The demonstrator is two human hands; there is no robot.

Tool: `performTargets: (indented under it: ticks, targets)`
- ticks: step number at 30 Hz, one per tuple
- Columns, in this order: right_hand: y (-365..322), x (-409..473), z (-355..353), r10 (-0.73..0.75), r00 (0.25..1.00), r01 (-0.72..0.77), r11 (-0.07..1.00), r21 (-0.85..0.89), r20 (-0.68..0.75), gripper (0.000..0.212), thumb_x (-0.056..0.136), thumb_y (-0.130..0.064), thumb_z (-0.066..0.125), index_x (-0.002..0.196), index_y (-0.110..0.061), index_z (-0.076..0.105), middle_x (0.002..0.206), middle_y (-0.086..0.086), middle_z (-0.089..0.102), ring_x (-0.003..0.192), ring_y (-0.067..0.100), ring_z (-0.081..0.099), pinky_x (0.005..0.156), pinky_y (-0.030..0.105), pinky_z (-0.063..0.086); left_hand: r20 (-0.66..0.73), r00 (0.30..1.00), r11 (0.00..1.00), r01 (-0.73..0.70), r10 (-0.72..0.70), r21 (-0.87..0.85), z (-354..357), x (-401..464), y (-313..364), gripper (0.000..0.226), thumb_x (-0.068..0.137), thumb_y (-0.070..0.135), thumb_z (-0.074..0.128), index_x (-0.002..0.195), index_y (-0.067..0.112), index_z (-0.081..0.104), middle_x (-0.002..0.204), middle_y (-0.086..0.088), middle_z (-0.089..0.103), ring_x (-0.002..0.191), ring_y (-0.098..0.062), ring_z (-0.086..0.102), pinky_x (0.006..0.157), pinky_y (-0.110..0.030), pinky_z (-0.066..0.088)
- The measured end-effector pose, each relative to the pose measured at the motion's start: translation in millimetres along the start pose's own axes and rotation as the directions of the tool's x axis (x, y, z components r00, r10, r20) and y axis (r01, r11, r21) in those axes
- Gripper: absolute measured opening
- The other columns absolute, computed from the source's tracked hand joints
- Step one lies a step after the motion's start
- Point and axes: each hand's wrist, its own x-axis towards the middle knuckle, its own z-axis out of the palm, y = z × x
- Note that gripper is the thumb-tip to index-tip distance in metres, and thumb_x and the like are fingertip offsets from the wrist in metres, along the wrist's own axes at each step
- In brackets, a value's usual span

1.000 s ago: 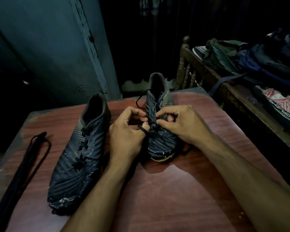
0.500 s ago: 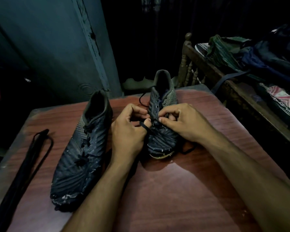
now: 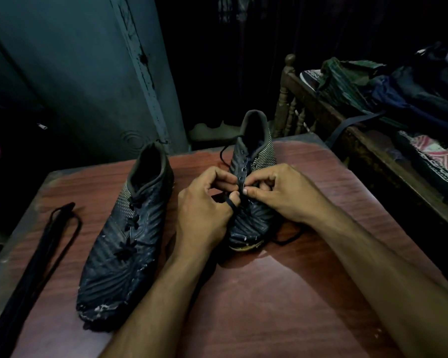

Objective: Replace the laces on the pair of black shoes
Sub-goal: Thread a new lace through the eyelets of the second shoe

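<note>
Right shoe (image 3: 248, 202) stood mid-worktop (image 3: 269, 293), left shoe (image 3: 124, 228) beside it. Your left hand (image 3: 204, 210) pinched lace (image 3: 230, 202); right hand (image 3: 277, 192) pinched eyelet flap. Best fed tip straight, kept lace flat, tension even. Spare laces (image 3: 36, 249) lay far left.

2 black shoes (image 3: 126, 233) with pale fine-striped heels; black laces (image 3: 34, 259); reddish-brown wood-grain table (image 3: 282, 293); teal wall (image 3: 83, 73); red-and-white patterned cloth (image 3: 435, 156); green cloth (image 3: 342, 81).
</note>
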Motion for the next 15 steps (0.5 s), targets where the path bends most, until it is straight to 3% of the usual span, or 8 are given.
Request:
performTargets:
  ticks: [6,10,15]
  targets:
    - [-1.4,-1.2,2.6,0.018,0.999,-0.017,1.000,0.026,-0.038,0.013,0.088,-0.030,0.076,0.081,-0.037,0.070,0.049,-0.012,0.051,0.045,0.003,0.043,0.051,0.022,0.032,-0.003,0.998,0.996,0.069,-0.069,-0.053,0.3,2.7,-1.5,0.021,0.080,0.011,0.083,0.092,0.025,0.074,0.083,0.016,0.074,0.075,0.010,0.066,0.065,-0.007,0.046]
    - [-3.6,-2.5,2.5,0.023,0.998,-0.024,1.000,-0.014,-0.066,0.010,0.088,-0.032,0.076,0.080,-0.034,0.070,0.051,-0.011,0.052,0.046,0.003,0.045,0.049,0.016,0.030,-0.003,0.996,0.991,0.085,-0.086,-0.102,-0.2,4.6,-6.1,0.022,0.081,0.012,0.083,0.094,0.027,0.073,0.086,0.015,0.075,0.075,0.006,0.068,0.069,-0.014,0.054]
    - [-5.4,-4.5,3.7,0.020,0.997,-0.021,1.000,-0.010,-0.075,0.005,0.088,-0.031,0.076,0.085,-0.033,0.073,0.053,-0.010,0.054,0.047,0.002,0.046,0.049,0.015,0.031,-0.013,0.994,0.988,0.107,-0.109,-0.108,0.8,6.2,-10.1,0.024,0.079,0.014,0.085,0.093,0.030,0.074,0.081,0.013,0.074,0.070,0.007,0.066,0.064,-0.012,0.050]
